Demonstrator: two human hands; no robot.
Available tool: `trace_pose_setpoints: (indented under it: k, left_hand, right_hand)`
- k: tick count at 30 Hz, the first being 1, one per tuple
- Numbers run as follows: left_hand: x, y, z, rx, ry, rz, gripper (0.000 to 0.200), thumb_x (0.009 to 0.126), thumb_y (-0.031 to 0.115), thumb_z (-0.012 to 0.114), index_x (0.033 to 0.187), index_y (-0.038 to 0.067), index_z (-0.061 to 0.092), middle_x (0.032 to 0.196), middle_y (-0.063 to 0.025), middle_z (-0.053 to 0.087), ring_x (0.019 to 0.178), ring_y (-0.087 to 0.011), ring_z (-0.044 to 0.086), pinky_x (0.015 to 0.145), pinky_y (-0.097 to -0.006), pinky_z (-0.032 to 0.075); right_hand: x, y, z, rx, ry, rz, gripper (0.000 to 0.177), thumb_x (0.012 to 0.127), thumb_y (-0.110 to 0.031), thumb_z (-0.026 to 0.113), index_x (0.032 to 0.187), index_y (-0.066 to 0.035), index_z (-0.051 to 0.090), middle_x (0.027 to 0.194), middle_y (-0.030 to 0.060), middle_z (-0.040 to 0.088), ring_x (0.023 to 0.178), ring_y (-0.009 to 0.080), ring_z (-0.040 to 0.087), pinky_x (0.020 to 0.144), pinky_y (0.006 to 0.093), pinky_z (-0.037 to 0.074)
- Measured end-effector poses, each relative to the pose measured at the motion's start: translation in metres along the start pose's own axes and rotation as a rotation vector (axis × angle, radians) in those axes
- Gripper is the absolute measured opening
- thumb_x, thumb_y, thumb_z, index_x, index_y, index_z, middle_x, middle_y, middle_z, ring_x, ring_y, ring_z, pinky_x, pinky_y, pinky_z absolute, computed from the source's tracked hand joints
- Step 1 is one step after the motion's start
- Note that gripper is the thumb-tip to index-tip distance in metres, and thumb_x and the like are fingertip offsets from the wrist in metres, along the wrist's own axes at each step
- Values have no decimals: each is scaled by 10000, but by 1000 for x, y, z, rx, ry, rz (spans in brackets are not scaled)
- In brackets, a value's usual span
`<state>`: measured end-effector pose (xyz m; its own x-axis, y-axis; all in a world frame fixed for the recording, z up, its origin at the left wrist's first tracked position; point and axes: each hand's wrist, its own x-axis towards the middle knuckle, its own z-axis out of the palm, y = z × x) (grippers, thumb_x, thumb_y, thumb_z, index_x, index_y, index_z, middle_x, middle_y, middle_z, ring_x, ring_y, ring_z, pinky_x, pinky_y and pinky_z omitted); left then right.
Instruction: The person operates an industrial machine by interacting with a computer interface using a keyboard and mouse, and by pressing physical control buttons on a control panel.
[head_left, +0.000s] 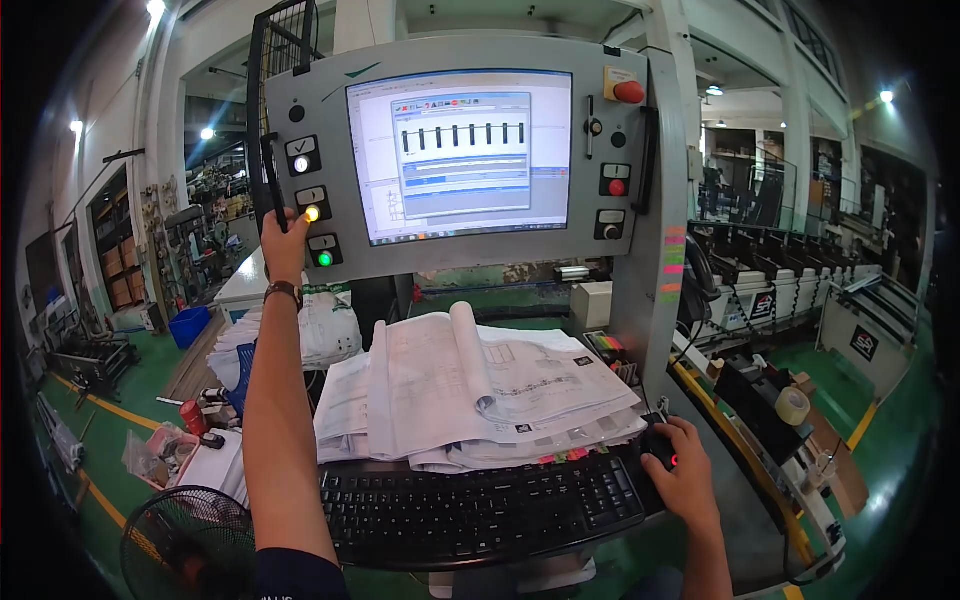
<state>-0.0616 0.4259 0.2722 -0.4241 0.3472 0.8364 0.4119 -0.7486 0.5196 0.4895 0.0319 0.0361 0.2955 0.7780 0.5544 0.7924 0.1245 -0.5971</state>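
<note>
My left hand (284, 245) reaches up to the left edge of a grey control panel (460, 258). Its fingers close round the lower end of a black handle (272, 175), and the thumb touches a lit yellow button (312, 213). Above that button is a white lit one (301, 164); below it, a green lit one (325, 258). My right hand (685, 470) is curled over a black computer mouse (658, 445) with a red glow at its side. The panel's screen (460, 155) displays a window with a row of dark vertical bars.
A black keyboard (480, 510) lies in front of stacked paper drawings (520, 385), one sheet rolled. At the panel's upper right is a red knob (628, 92). A fan (185, 545) stands lower left. Tape (792, 406) and a long machine (790, 290) are on the right.
</note>
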Motion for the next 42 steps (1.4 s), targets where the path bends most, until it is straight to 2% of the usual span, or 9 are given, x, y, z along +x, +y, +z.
trace_pose_setpoints:
  k: [19,22,34,42]
  left_hand:
    - [-2,3,1,6,16,4,342,934,190,905,1131,61,656,902,57,581,799,-59,528,740,-247,473]
    - [-2,3,1,-1,23,3,337,910,198,889,1098,64,643,901,45,581,783,-69,530,716,-261,469]
    - [-4,9,-2,18,0,-36,348,941,211,901,1147,54,669,923,47,605,827,-67,548,773,-259,487]
    - [1,-3,1,-2,18,2,320,944,195,894,1109,59,655,889,56,583,788,-65,529,711,-254,466]
  right_hand:
    - [0,1,1,-14,14,-4,542,890,-228,838,1373,-28,694,1516,228,608,1372,450,621,1126,507,515]
    - [0,1,1,-13,11,1,546,889,-231,838,1376,-30,693,1519,227,607,1372,451,621,1126,508,515]
    - [0,-1,0,-6,-2,16,545,893,-238,824,1382,-39,691,1524,221,602,1373,447,622,1125,504,518]
    - [0,-1,-1,-14,-12,11,544,895,-233,812,1387,-41,680,1521,216,599,1361,455,629,1122,505,516]
